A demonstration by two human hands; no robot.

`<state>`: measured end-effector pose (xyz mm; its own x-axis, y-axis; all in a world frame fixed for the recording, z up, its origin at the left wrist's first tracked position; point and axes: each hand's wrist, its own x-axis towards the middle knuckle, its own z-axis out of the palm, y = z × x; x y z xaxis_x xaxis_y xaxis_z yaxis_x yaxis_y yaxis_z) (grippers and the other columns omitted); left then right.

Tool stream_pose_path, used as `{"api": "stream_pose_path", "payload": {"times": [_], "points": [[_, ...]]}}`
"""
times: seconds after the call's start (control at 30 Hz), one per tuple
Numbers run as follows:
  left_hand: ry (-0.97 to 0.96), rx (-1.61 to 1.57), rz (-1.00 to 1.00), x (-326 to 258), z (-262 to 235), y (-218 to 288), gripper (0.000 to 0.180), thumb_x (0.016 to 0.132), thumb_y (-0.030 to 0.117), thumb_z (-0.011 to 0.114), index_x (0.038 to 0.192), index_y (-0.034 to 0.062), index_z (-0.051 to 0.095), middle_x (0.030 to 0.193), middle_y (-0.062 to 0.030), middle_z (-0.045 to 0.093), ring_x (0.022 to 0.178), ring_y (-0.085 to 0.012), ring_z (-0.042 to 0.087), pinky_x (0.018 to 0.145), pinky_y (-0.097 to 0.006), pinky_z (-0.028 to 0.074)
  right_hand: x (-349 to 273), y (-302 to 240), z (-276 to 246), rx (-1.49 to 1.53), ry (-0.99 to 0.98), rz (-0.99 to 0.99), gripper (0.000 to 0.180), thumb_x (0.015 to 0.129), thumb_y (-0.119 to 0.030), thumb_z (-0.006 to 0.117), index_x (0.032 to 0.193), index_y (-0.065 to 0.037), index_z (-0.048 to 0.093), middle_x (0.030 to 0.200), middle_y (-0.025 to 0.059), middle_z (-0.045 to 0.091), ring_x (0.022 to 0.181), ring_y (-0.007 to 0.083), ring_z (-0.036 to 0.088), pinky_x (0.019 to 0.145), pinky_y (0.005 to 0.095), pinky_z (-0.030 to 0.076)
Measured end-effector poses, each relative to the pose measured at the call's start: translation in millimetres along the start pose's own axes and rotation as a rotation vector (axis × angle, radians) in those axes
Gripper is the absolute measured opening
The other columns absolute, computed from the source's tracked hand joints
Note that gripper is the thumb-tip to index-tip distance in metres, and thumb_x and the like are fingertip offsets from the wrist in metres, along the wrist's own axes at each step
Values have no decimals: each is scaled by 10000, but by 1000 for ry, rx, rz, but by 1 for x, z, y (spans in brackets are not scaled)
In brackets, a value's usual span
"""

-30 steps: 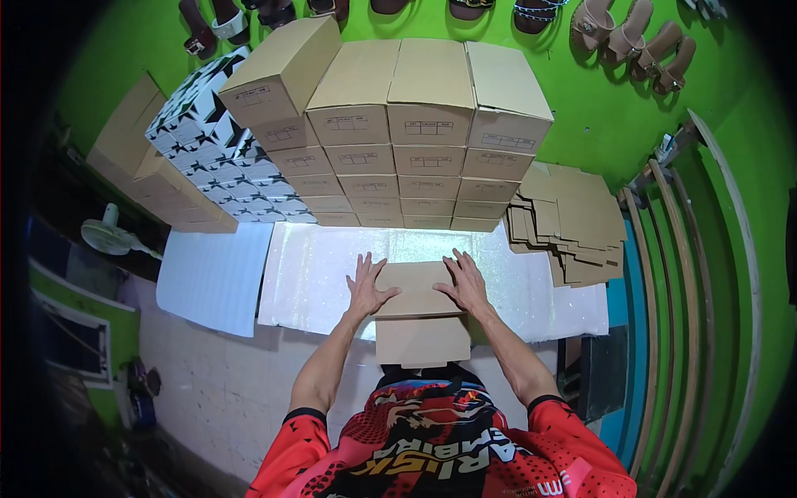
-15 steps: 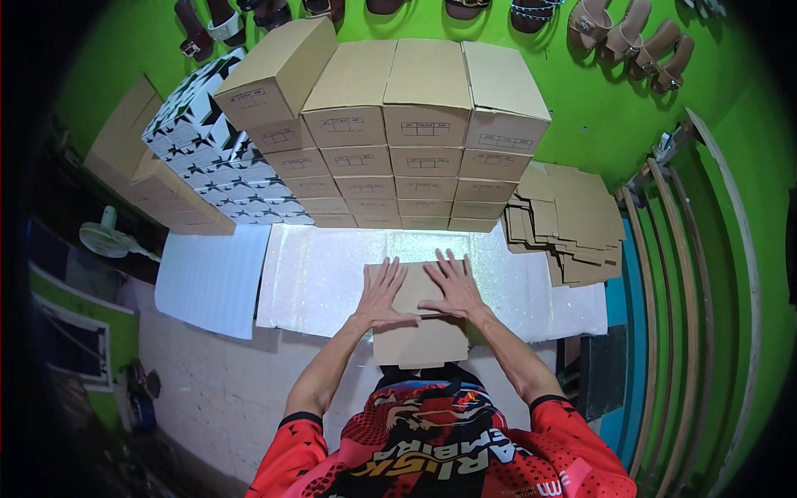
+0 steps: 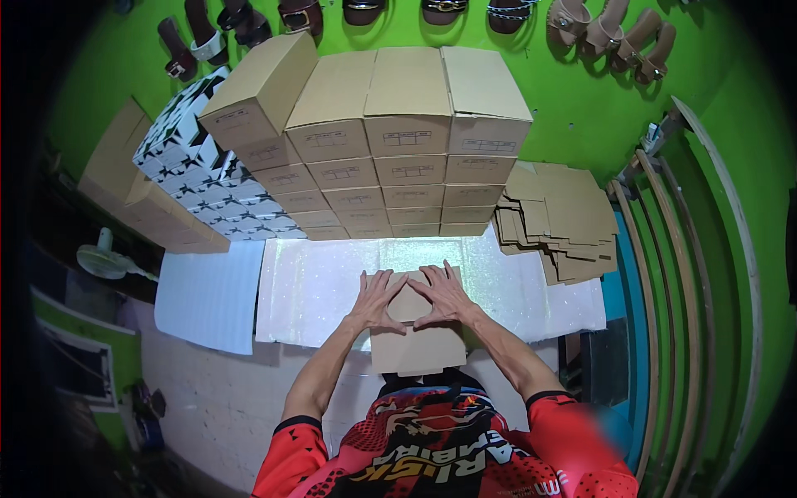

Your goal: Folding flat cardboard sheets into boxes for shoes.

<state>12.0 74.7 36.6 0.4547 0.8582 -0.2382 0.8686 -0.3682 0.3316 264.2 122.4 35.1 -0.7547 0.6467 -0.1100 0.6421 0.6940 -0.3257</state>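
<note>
Cardboard [image 3: 418,347] lies across the near edge of the white-covered table [image 3: 531,299], left hand [image 3: 378,300] and right hand [image 3: 443,299] splayed on it, neither visibly clamped; from here I judge it light, fairly stiff, easily creased, best held by its side edges.

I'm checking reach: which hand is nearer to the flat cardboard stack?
Right. The right hand, touching the brown cardboard box, is left of the flat cardboard stack; the left hand, touching the same box, is farther left.
</note>
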Motion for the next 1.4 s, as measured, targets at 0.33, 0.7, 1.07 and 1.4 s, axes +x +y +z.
{"api": "stream_pose_path", "payload": {"times": [0.33, 0.7, 1.07, 1.4], "points": [[305, -3, -113, -15, 40, -19, 966, 1005, 688, 482, 1672, 38, 225, 1741, -210, 187, 1629, -331, 132, 1315, -560, 54, -17, -4, 29, -15, 249, 169, 920, 992, -725, 467, 1615, -52, 392, 1719, 237, 239, 1601, 394, 213, 1301, 586, 99], [355, 82, -422, -26, 45, -17, 815, 1044, 549, 496, 1685, 115, 239, 1756, -161, 179, 1628, -337, 140, 1285, -638, 73, -16, -12, 30, -59, 245, 336, 804, 1051, -628, 434, 1647, -96, 345, 1738, 143, 252, 1606, 403, 184, 1286, 639, 75], [19, -33, -125, -2, 4, -27, 1479, 583, 939, 708, 1704, 151, 153, 1759, -223, 72, 1634, -390, -9, 1207, -778, -35, 4, -2, -4, 11, 51, 87, 1240, 693, -919, 648, 1659, -206, 339, 1731, 186, 235, 1604, 416, 183, 1266, 696, 64], [60, 89, -6, -19, -25, -21, 1448, 491, 622, 941, 1691, 255, 219, 1655, -221, 300, 1563, -420, 245, 1214, -783, 64, -1, -12, -36, -152, 42, 33, 1246, 601, -616, 896, 1642, -226, 333, 1596, 180, 408, 1485, 390, 397, 1242, 714, 166]]}}
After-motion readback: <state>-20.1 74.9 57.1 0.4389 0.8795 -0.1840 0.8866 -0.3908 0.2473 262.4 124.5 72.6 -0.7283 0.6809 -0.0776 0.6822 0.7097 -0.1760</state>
